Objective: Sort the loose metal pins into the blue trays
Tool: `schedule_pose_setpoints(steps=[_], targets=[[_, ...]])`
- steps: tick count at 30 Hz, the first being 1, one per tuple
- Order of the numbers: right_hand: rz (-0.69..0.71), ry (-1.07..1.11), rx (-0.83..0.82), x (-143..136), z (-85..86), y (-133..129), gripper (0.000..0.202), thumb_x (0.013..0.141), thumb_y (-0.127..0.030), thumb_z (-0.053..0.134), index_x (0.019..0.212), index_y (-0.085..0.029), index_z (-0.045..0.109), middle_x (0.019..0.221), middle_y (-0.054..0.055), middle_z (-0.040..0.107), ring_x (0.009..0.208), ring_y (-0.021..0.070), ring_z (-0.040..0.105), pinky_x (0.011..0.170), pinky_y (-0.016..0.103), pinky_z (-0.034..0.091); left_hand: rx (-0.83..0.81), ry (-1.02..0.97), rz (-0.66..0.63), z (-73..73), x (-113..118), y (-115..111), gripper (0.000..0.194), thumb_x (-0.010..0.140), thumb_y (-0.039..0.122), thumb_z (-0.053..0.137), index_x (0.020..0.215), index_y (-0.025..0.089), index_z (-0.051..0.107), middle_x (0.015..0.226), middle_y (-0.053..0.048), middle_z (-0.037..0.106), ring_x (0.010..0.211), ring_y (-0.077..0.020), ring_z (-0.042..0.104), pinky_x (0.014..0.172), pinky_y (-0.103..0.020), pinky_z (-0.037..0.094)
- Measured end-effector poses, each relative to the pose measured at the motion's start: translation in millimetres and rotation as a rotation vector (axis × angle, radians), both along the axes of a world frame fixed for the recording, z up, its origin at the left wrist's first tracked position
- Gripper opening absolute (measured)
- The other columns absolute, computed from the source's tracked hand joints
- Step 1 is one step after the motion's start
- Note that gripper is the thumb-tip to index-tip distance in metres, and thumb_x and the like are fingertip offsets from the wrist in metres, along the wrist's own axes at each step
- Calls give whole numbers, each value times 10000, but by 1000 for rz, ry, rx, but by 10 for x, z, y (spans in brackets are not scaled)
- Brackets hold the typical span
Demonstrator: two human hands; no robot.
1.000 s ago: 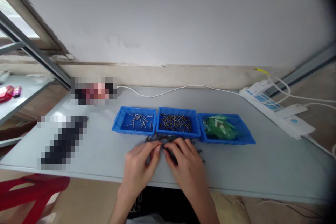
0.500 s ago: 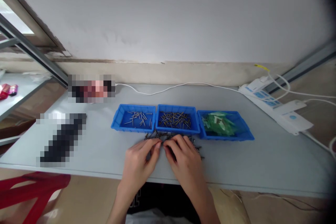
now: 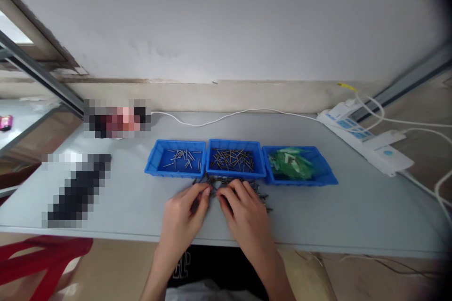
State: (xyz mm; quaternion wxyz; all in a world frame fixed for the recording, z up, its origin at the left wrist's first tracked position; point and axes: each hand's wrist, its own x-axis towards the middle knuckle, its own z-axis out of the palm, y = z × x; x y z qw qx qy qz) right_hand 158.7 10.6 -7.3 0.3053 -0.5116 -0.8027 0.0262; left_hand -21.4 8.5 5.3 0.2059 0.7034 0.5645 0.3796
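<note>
Thumb and fingers of my left hand (image 3: 186, 211) are pinched together at the edge of a pile of thin dark metal pins (image 3: 259, 193). My right hand (image 3: 243, 211) is curled just beside it, its fingertips also closed over the pile. Whatever sits between the fingertips is too small to name. Just beyond the pile stand three blue bins in a row. The left bin (image 3: 151, 165) holds some silvery pins, the middle bin (image 3: 236, 143) many darker, brassy-looking pins, and the right bin (image 3: 323, 169) green plastic bags.
A white power strip (image 3: 363, 138) with cables lies at the right of the grey table (image 3: 339, 216). A white cord (image 3: 226, 115) runs along the back. Blurred-out objects lie on the left. Below them is a red stool (image 3: 45, 263).
The view has shifted slightly, so everything sits a little further left. My hands keep their pinched pose over the pile, with a slight gap between them.
</note>
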Motion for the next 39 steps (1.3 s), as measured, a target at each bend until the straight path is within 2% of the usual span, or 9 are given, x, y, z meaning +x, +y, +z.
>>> schedule_pose_setpoints(steps=[5, 18, 25, 29, 39], targets=[[-51, 21, -19, 3, -23, -5, 92, 1085, -247, 614, 1027, -231, 682, 953, 53, 667, 911, 271, 626, 799, 420, 509, -13, -27, -1, 26, 9, 2, 238, 1077, 285, 577, 1004, 205, 789, 799, -26, 805, 586, -144, 671, 576, -225, 489], [-28, 1, -5, 4, -59, 6, 158, 1094, -174, 560, 962, -230, 628, 927, 36, 654, 888, 254, 615, 801, 398, 478, -19, -8, -31, -16, 8, 20, 209, 1086, 256, 574, 1030, 207, 769, 837, -11, 793, 608, -129, 657, 594, -221, 471], [-101, 8, 0, -2, -49, -4, 35, 1044, -227, 662, 1010, -229, 654, 936, 42, 661, 901, 276, 593, 808, 421, 458, -35, -6, -35, -30, 8, 23, 207, 1088, 267, 574, 1037, 210, 766, 885, -22, 814, 656, -142, 694, 609, -222, 478], [-118, -16, -19, 9, -73, -4, 73, 1020, -213, 699, 957, -237, 670, 926, 40, 653, 912, 283, 588, 808, 434, 445, -20, -8, -43, 0, 16, 33, 206, 1089, 256, 568, 1033, 209, 761, 896, -25, 815, 667, -145, 700, 626, -228, 491], [-76, 43, 50, 20, -29, 9, 134, 1093, -213, 597, 970, -219, 651, 928, 51, 661, 887, 266, 592, 794, 415, 448, 3, -30, -35, -42, 5, 24, 185, 1085, 259, 589, 1075, 216, 768, 911, -22, 813, 649, -133, 688, 586, -214, 486]])
